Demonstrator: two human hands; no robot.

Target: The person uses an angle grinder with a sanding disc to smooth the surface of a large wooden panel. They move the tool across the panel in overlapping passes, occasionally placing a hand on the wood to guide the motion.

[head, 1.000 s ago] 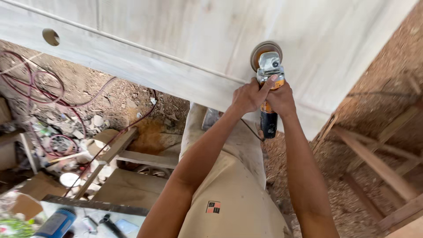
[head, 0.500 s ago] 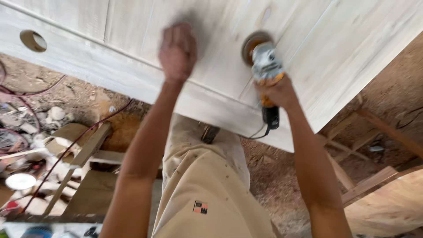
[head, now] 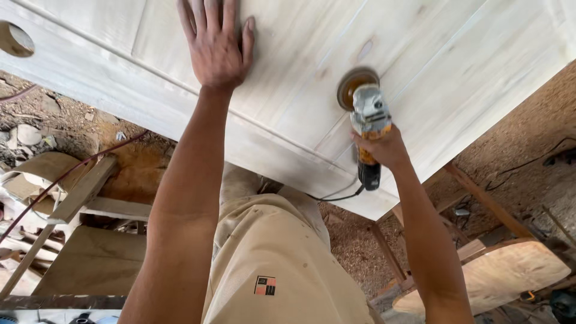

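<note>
A large pale wooden door panel (head: 456, 54) lies flat in front of me, dusted white, with a round hole (head: 13, 38) near its left end. My left hand (head: 215, 43) rests flat on the panel, fingers spread, holding nothing. My right hand (head: 384, 147) grips the orange and black body of an angle grinder (head: 367, 126). Its sanding disc (head: 355, 85) sits against the wood. A black cord (head: 336, 195) hangs from the grinder's rear end.
Sawdust covers the ground at right, with wooden frame pieces (head: 480, 198) and a round wooden slab (head: 510, 273). At left lie timber offcuts (head: 84, 189), a red cable (head: 72, 174) and rubble. My beige trousers (head: 276, 258) fill the lower middle.
My left hand left the grinder, swept up and left, and now lies flat on the panel. The grinder stays in my right hand alone and the view shifted left.
</note>
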